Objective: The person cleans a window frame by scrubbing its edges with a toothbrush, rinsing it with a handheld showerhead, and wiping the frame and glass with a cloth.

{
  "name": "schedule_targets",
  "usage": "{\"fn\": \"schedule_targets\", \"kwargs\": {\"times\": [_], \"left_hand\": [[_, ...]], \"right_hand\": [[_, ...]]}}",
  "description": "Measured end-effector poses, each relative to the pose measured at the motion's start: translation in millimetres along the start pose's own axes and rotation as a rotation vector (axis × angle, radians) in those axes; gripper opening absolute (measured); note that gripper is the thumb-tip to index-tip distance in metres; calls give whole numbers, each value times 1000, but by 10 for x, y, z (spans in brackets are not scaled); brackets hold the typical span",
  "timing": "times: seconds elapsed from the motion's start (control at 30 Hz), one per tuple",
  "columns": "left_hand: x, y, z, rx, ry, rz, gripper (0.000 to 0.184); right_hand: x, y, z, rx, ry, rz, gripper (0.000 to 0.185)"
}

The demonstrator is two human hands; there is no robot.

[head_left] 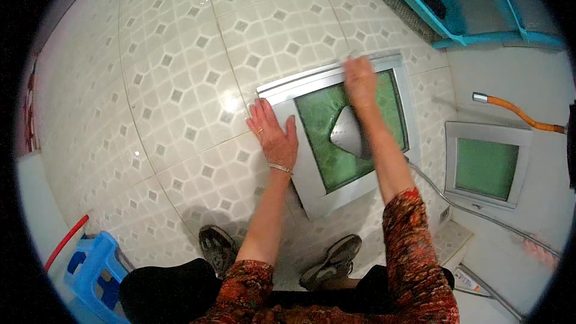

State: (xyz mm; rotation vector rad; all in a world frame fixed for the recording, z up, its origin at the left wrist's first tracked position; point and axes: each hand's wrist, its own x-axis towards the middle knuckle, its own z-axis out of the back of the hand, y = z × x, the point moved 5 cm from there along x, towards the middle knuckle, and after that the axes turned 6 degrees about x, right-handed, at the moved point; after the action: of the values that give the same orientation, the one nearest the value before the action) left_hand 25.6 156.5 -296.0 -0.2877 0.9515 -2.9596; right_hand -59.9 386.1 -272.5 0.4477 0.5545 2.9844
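Observation:
A silver-framed panel with green glass [311, 194] lies wet on the tiled floor in front of me. My left hand [275, 138] rests flat on the frame near its far left corner, fingers spread, a ring and bracelet on it. At the frame's far edge is my right hand [360, 86], fingers closed and slightly blurred; what they hold, if anything, I cannot make out. Between my hands, on the glass, lies a grey shower head [346, 134], partly hidden by my right forearm. Its metal hose [456, 205] runs off to the right.
A turquoise rack [414, 5] stands at the far right. An orange hose [513, 110] with a metal end sticks out at the right, above a smaller green-glazed panel [487, 168]. A blue plastic stool [96, 276] and a red tube [65, 241] are at the near left.

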Motion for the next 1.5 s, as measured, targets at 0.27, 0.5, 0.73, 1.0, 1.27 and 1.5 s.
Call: {"fn": "schedule_targets", "kwargs": {"times": [0.27, 0.5, 0.73, 1.0, 1.27, 1.5], "left_hand": [[264, -83, 17, 79, 34, -31, 73], [214, 70, 89, -319, -122, 107, 72], [211, 64, 100, -379, -142, 144, 64], [258, -20, 125, -319, -174, 61, 48], [269, 47, 67, -308, -185, 55, 45], [242, 77, 33, -304, -146, 60, 47]], "right_hand": [[-162, 1157, -189, 277, 65, 270, 7], [-149, 1099, -148, 283, -24, 326, 4], [-8, 372, 119, 97, -101, 241, 9], [-10, 381, 87, 98, -60, 242, 19], [-132, 718, -41, 199, -6, 336, 14], [-240, 1062, -114, 319, 70, 339, 12]]}}
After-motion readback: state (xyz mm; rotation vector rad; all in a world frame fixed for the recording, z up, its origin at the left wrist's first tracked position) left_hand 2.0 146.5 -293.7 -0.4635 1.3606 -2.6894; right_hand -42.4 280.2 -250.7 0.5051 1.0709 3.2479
